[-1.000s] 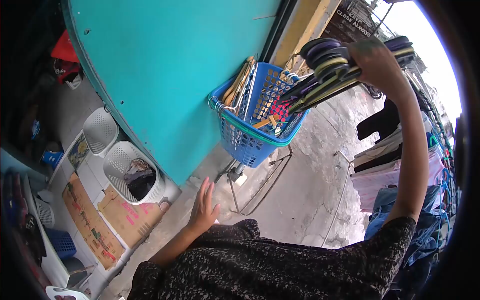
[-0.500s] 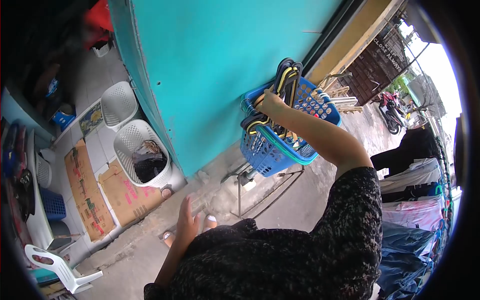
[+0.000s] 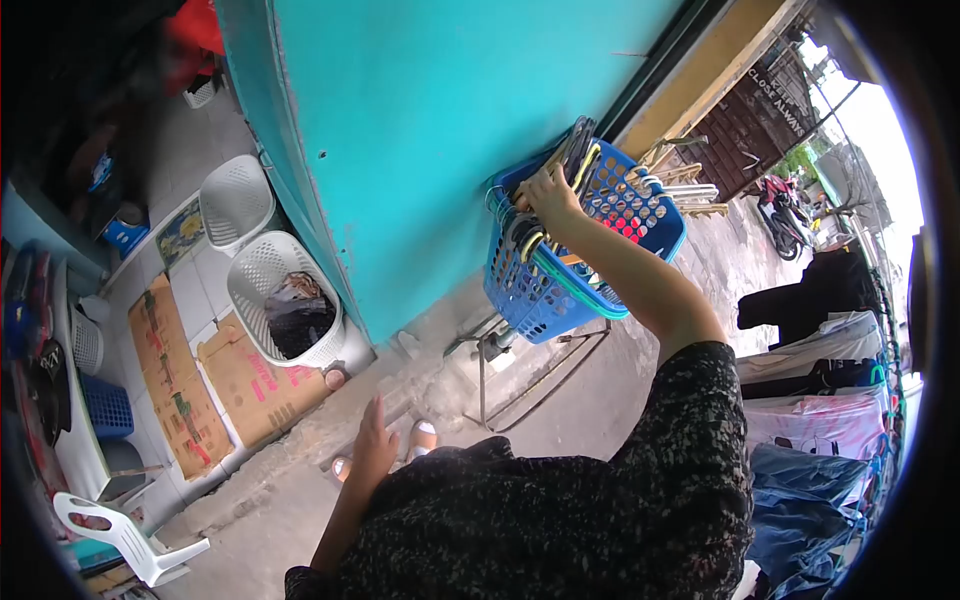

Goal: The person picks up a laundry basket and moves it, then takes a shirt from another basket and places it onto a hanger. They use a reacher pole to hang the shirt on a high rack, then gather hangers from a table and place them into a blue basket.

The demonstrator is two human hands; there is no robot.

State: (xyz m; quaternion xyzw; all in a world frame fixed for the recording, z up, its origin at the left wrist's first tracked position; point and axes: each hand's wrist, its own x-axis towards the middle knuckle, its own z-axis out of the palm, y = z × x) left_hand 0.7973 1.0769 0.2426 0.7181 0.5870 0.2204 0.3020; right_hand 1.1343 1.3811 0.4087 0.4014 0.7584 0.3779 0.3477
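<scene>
My right hand (image 3: 552, 203) is closed around a bunch of dark and yellow clothes hangers (image 3: 578, 152) at the left rim of a blue plastic laundry basket (image 3: 545, 305). The hangers stand partly above the rim, and their lower parts are hidden by the hand and basket. More hangers, pale ones (image 3: 690, 185), hang on the basket's far right side. My left hand (image 3: 374, 447) is low in front of my body with its fingers stretched out, holding nothing.
The basket rests on a metal stand (image 3: 490, 385) beside a turquoise door (image 3: 420, 150). White baskets (image 3: 240, 205) stand inside the doorway, one with dark clothes (image 3: 300, 325). Cardboard (image 3: 175, 380) lies on the tiles. A white chair (image 3: 125, 535) is lower left; laundry (image 3: 810, 500) hangs at right.
My right hand and the bunch of hangers have shifted slightly, with the hangers now bunched closer together and lower over the basket. My left hand stays in nearly the same place.
</scene>
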